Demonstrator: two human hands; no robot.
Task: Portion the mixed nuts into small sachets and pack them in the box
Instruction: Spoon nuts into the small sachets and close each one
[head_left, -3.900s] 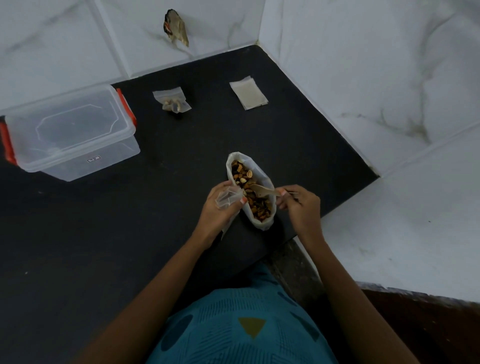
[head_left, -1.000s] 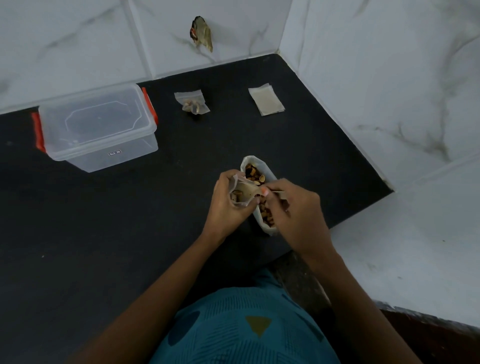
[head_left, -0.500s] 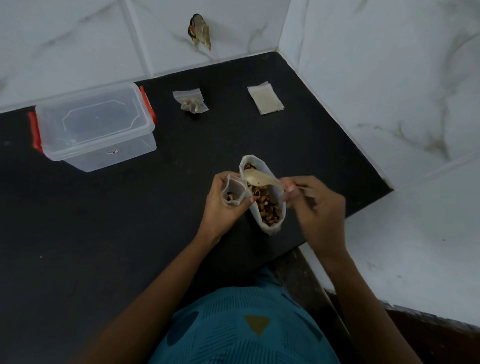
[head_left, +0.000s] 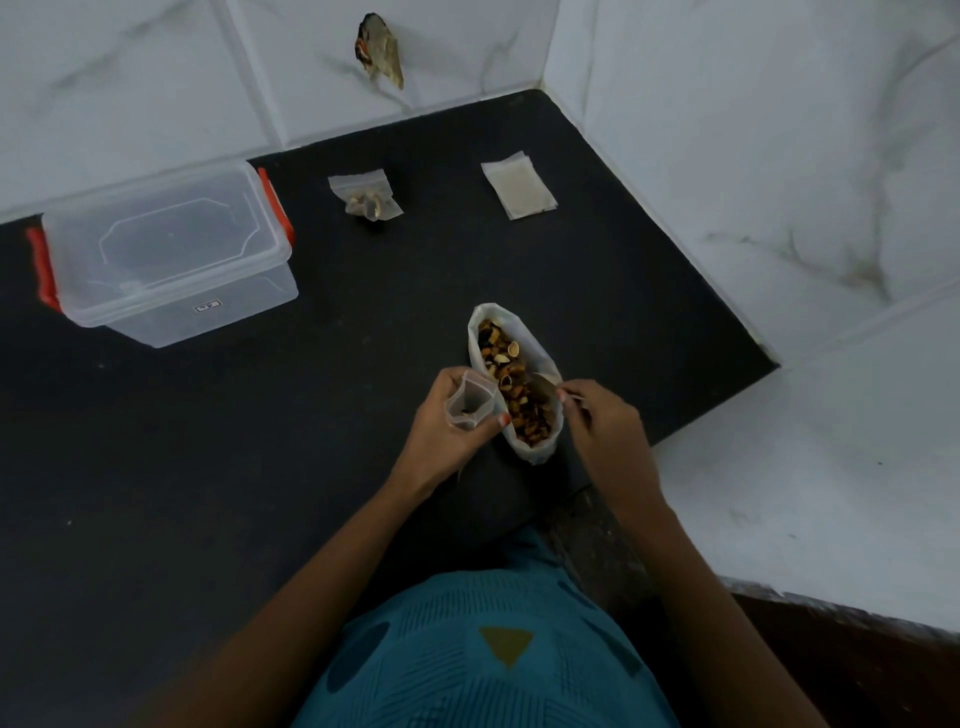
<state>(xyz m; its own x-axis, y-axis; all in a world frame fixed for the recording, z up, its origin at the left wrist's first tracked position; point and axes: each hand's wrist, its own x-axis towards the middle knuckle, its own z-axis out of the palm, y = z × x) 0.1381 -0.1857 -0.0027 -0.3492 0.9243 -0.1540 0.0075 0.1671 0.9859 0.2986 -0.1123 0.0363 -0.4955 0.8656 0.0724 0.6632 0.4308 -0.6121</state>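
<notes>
Head view: left hand (head_left: 444, 431) curled round an open small sachet (head_left: 469, 401). Right hand (head_left: 605, 423) pinches a spoon (head_left: 545, 384) dipped into the bag of mixed nuts (head_left: 511, 382), mid-counter (head_left: 208, 467). Lidded clear box (head_left: 166, 249) rear left; filled sachet (head_left: 369, 200) and empty sachets (head_left: 519, 184) behind.

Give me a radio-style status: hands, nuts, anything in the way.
Left hand holds small sachet open. Right hand pinches spoon, tip in nut bag. Box lid on, blocks packing.
</notes>
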